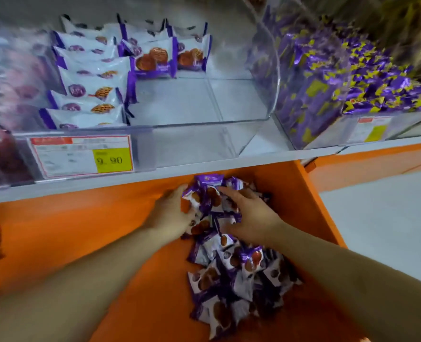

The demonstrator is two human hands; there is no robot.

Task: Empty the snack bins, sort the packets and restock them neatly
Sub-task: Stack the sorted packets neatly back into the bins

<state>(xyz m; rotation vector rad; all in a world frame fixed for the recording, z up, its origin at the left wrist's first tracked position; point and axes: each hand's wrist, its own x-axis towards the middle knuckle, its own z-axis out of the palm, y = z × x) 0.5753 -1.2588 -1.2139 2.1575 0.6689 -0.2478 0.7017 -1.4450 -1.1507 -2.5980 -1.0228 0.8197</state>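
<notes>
Head view: clear snack bin (204,134) on the shelf is partly restocked. White-and-purple packets (90,90) stand in neat rows along its left side, a couple more at the back (152,61); the front-centre and right of the bin are bare, so that's likely where the next packets go. The rest sit in a loose pile (239,275) on the orange ledge (68,230) below the shelf, presumably dumped there for sorting. Both hands are at the pile's far end. Left hand (172,213) cups the left side of a small bunch of packets (205,196), fingers curled against it. Right hand (251,215) comes over the top, fingers spread and bent down onto the packets; looks like a gathering grip, not fully closed. Judgement: squaring up a stack before lifting it to the bin. Neighbouring bin (328,95) on the right holds purple-and-yellow sweets, untouched.
</notes>
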